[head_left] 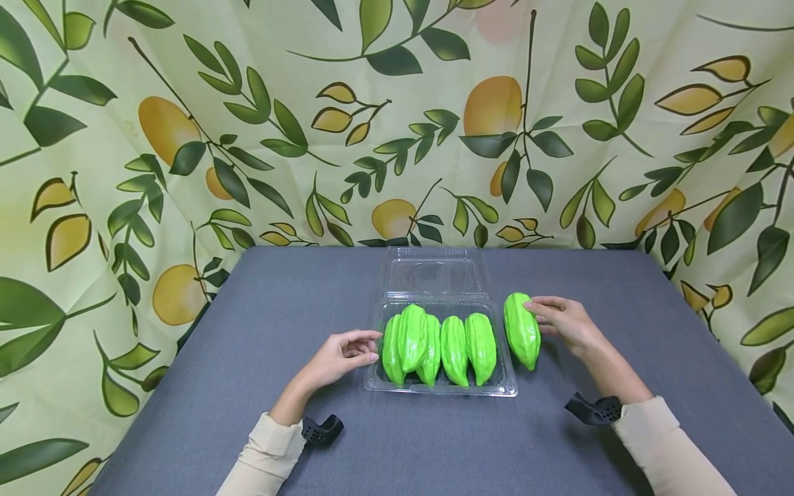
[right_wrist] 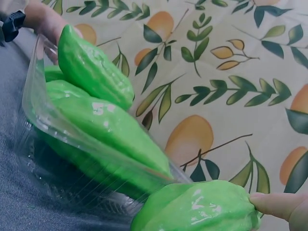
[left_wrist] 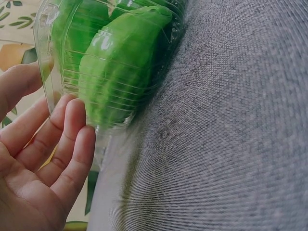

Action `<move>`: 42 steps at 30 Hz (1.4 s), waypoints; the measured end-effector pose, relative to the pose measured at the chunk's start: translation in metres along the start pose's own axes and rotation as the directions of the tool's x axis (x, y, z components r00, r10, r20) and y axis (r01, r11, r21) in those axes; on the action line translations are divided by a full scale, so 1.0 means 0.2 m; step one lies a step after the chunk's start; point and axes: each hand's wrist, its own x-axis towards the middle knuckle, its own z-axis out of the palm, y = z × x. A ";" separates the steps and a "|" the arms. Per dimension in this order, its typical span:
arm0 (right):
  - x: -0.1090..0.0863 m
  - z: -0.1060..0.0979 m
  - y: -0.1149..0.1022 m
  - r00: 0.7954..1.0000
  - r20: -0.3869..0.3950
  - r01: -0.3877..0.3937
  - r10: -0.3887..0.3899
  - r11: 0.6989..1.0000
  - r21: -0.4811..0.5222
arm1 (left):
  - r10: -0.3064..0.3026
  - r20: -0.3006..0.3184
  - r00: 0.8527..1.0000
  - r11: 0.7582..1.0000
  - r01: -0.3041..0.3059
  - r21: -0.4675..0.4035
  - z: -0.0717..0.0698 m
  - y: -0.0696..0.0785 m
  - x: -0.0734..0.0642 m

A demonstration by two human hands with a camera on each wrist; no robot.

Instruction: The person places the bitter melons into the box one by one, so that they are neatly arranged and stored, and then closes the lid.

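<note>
A clear plastic clamshell box (head_left: 440, 394) lies with its lid folded back and holds several bright green ridged fruits (head_left: 481, 348), shaped like bitter melons. One of these fruits (head_left: 413, 337) rests on top of the others at the left. My left hand (head_left: 347, 355) is at the box's left side, fingers relaxed and touching the plastic wall (left_wrist: 72, 82). In my right hand (head_left: 567, 322), pinched at its upper end, is another green ridged fruit (head_left: 522, 331), just right of the box. A right fingertip (right_wrist: 262, 201) shows against this fruit (right_wrist: 202, 207) in the right wrist view.
The open lid (head_left: 435, 271) stretches back toward a leaf-and-fruit patterned cloth (head_left: 391, 138) hanging behind and at the sides. A grey cloth-covered table (head_left: 279, 303) lies beneath everything. Black straps (head_left: 322, 430) sit at both wrists.
</note>
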 end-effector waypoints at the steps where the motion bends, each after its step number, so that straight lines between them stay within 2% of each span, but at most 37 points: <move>1: 0.00 0.00 0.00 1.000 0.002 0.004 -0.004 1.000 -0.003 | -0.001 0.000 1.000 1.000 0.001 0.001 0.00 0.00 0.00; 19: -0.05 -0.01 -0.07 0.999 0.040 0.035 -0.035 0.999 0.005 | -0.001 0.002 1.000 1.000 0.001 0.003 0.00 0.00 0.00; 30: -0.07 0.05 -0.10 0.998 0.062 0.027 -0.029 0.999 0.025 | 0.000 0.005 1.000 1.000 0.000 0.008 0.00 0.01 0.00; 42: -0.08 0.10 -0.12 0.994 0.087 0.058 -0.063 0.996 0.063 | 0.006 0.002 1.000 1.000 -0.006 0.005 0.00 0.00 0.00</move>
